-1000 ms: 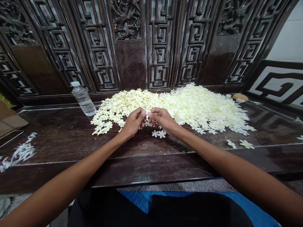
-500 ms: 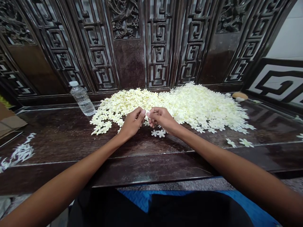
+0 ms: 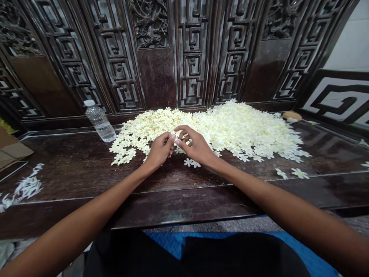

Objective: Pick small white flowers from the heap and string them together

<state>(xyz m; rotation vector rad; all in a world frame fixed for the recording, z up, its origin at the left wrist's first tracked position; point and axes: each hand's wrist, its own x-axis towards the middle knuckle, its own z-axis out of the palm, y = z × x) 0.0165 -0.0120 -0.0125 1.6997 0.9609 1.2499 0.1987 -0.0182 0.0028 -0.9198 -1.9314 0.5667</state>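
Note:
Over the near edge of a pile of pale yellow-white flowers point(image 3: 242, 127), my two hands meet at the fingertips. My left hand point(image 3: 160, 149) is closed in a pinch, thumb against forefinger, on a white flower point(image 3: 176, 139), of which only a small pale part shows. Close against it on the right, my right hand point(image 3: 196, 146) has its fingers apart and arched, its thumb tip at the flower. A few loose flowers point(image 3: 191, 163) lie on the dark wooden bench point(image 3: 178, 181) just below my right hand.
A clear water bottle point(image 3: 100, 121) stands left of the pile. White strings point(image 3: 24, 188) and a cardboard box point(image 3: 13, 150) are at the far left. Behind rises a carved wooden backrest point(image 3: 157, 77). A tan oval object point(image 3: 292, 116) sits at the right, with stray flowers point(image 3: 300, 173) nearer the front.
My right hand's fingers have opened from a pinch and lifted away, while its thumb stays near the left fingertips. My left hand has shifted very slightly left and keeps its pinch.

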